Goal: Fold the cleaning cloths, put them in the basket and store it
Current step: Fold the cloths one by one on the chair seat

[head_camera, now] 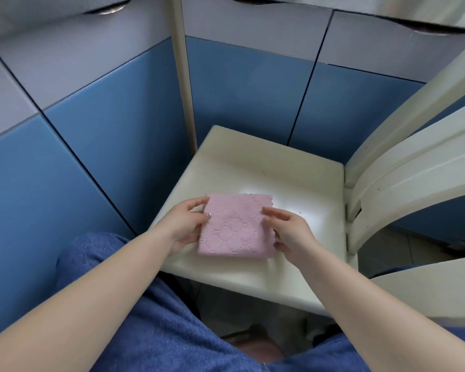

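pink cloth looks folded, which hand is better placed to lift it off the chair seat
Right, narrowly. The right hand has its fingers curled round the pink cloth's edge, thumb on top. The left hand also holds its side, so either could.

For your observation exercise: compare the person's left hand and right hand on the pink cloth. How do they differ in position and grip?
The left hand holds the pink cloth's left edge, the right hand its right edge. The left hand's thumb lies on top near the edge; the right hand's fingers reach further onto the top. Both curl round the folded cloth over the cream seat.
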Demonstrator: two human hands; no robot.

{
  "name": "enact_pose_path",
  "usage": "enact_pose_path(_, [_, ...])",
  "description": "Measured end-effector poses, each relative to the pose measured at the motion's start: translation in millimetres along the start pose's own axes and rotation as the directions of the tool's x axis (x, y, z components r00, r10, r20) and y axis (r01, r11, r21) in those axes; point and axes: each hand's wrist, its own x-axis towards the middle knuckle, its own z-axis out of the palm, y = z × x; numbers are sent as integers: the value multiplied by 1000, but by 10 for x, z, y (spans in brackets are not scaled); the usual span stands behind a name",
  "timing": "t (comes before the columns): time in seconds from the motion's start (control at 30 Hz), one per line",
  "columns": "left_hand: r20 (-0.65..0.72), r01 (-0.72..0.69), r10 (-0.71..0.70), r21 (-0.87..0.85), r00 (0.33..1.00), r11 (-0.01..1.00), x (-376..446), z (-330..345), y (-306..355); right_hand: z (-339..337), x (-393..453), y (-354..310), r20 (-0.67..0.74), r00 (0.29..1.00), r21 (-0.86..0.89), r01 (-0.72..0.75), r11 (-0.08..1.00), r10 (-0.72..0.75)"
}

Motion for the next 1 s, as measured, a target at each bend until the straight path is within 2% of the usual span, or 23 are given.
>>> enact_pose_path(0.13, [-71, -42, 42, 4, 997, 999, -223, -274, 186, 289, -41, -231, 125, 991, -42, 49, 998, -43])
enact_pose_path(0.33, [-224, -280, 292, 84, 930, 956, -840, -740, 789, 912, -154, -936, 315, 922, -37, 250, 968, -226])
enact_pose_path(0.57, [-381, -461, 520, 240, 764, 854, -1692, -1130, 1521, 1624, -603, -1849, 446, 782, -27, 499, 866, -436])
enact_pose_path(0.67, [-392, -513, 640, 387, 660, 766, -2115, -1232, 1774, 1864, -868, -2213, 506, 691, 18, 589, 808, -516])
enact_pose_path(0.83, [-396, -574, 764, 506, 509, 644, -2741, -1376, 2192, 2170, -1257, -2711, 554, 566, 89, 689, 719, -611])
enact_pose_path(1.0, [-417, -534, 766, 551, 489, 641, -3168, -1739, 2443, 2578, -1573, -2977, 611, 470, 79, 764, 641, -636])
